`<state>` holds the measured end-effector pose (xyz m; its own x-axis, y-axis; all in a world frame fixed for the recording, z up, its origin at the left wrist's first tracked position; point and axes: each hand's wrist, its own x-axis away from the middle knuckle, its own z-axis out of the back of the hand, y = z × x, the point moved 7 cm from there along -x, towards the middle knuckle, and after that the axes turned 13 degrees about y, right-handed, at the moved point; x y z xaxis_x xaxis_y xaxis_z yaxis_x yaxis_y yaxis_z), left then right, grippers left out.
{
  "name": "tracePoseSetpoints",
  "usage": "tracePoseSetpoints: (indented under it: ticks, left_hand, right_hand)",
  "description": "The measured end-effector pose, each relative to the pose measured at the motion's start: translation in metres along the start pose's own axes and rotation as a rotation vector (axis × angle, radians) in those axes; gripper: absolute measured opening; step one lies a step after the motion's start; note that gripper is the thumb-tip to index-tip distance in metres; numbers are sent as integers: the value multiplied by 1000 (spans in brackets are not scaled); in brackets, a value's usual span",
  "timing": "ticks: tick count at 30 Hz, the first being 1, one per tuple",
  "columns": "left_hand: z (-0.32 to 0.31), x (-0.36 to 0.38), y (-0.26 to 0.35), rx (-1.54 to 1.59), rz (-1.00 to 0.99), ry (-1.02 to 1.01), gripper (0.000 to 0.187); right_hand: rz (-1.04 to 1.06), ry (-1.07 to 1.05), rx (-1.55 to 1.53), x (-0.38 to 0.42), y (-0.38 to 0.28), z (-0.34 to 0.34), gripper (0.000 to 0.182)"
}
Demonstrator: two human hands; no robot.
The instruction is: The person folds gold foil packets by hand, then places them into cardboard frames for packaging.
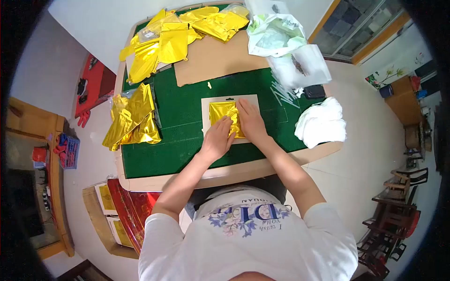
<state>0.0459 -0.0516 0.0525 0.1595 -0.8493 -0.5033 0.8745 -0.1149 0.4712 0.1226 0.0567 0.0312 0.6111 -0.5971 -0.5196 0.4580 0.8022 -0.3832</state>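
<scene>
A folded square of shiny gold foil (219, 110) lies on a beige card (252, 100) with a dark hanger slot at its top edge. My left hand (217, 139) rests on the lower left part of the foil, its fingers stretched out over the surface. Along the right side of the foil, my right hand (250, 120) lies flat, fingers pointing away from me and touching both foil and card. Both hands press from above, and part of the foil is hidden beneath them.
A green-topped table (178, 140) carries crumpled gold foil (136, 114) at left and more gold foil pieces (173, 42) at the back. Cardboard (215, 58), a plastic bag (276, 35), a black case (314, 92) and a white cloth bundle (321, 122) lie around.
</scene>
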Motion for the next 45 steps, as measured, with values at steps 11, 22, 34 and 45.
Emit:
tracePoseSetpoints:
  ticks: [11, 22, 34, 45]
  left_hand:
    - [-1, 2, -1, -22, -56, 120, 29]
    - [24, -30, -99, 141, 696, 218, 31]
    - [11, -33, -105, 123, 797, 89, 53]
    - [7, -34, -107, 266, 859, 196, 45]
  right_hand:
    - [34, -58, 63, -6, -20, -2, 45]
    - [83, -30, 73, -4, -20, -9, 40]
    - [41, -1, 155, 0, -26, -8, 43]
    - [-6, -6, 171, 1, -22, -10, 43]
